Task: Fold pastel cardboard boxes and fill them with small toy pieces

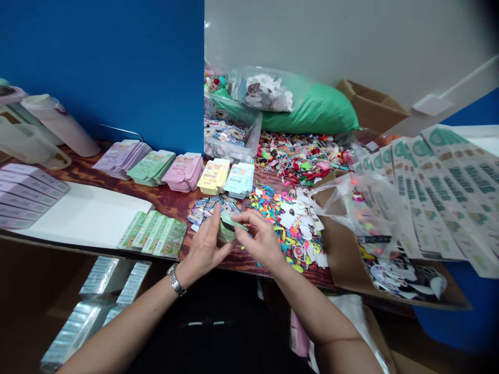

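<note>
"What in the grip of the left hand [205, 246] and the right hand [259, 236]?"

"A small green box [226, 235] in both. Wrapped from the side by the left, pinched at the raised flap by the right. Held near the front edge of the bench [171, 201]."

"Closed up yet?"

"Not yet, with a dark gap at the mouth. Full or empty? Cannot tell; too dark inside."

"And just past the fingertips?"

"A pile of small cards [206, 208]. To the right of it, scattered bright bits [273, 208], with white paper pieces [292, 214] on top."

"Any finished?"

"Likely, to the left: four green packs [169, 236] side by side, apparently shut. Beyond a white sheet [89, 213], a row of purple packs [31, 195], seemingly done too."

"And left to do?"

"Plenty, judging by the back row: stacks of cartons in purple [119, 156], green [152, 165], pink [183, 170], yellow [213, 174] and blue [239, 177], seemingly flat and unfolded."

"Farther out?"

"A heap of mixed trinkets [296, 156], then a bulging green bag [319, 106] behind. Far right, printed sleeves [424, 192] in a fan. Below the bench, at left, plastic-wrapped bundles [78, 322]."
</note>
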{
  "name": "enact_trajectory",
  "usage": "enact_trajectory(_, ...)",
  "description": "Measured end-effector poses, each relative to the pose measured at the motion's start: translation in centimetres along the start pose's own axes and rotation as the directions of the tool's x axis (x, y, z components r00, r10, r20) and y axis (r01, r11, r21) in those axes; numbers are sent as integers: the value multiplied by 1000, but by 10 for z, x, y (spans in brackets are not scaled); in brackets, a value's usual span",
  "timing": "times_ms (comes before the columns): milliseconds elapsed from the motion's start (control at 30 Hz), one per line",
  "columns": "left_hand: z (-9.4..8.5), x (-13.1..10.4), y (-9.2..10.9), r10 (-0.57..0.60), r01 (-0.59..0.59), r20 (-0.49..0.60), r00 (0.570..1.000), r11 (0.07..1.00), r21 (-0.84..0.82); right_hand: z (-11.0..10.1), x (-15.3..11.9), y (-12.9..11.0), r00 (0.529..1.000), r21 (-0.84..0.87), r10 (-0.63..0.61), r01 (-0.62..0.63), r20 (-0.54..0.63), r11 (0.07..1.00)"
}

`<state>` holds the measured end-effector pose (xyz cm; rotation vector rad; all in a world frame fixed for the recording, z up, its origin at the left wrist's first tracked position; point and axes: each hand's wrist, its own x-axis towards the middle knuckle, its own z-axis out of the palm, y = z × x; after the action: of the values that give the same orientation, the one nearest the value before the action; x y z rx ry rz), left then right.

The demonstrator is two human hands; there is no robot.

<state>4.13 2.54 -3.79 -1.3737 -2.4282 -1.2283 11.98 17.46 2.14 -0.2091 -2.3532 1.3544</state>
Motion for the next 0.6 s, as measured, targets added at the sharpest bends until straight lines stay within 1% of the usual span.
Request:
enact_trajectory(133, 1, -2, -2, 3, -7, 31, 1000, 992, 129, 5, -4, 1, 987, -56, -163, 163, 8, 985)
enact_trajectory(200, 1, -4, -4, -27, 11, 66, 997, 975, 223, 12, -11, 5, 978, -102, -207, 206, -5, 973)
enact_trajectory(267, 1, -4, -5, -54, 24, 93, 994, 956, 294, 21, -19, 11, 968, -167, -246, 234, -54, 958)
enact_trajectory(333, 0, -3, -5, -62, 20, 121, 991, 947, 322, 32, -27, 19, 944, -243, -314, 282, -103, 928)
enact_trajectory(400, -3, -3, -5, -87, 32, 147, 985, 940, 340, 41, -33, 26, 919, -293, -378, 333, -112, 896)
enact_trajectory(467, -8, -4, -3, -137, 64, 178, 975, 930, 362, 46, -36, 33, 926, -288, -366, 327, -96, 900)
enact_trajectory(533, -17, -7, -2, -176, 81, 219, 960, 920, 383, 48, -35, 37, 955, -224, -288, 266, -72, 938)
enact_trajectory(600, -26, -13, 0, -186, 67, 264, 947, 912, 405, 49, -30, 39, 979, -113, -201, 196, -33, 974)
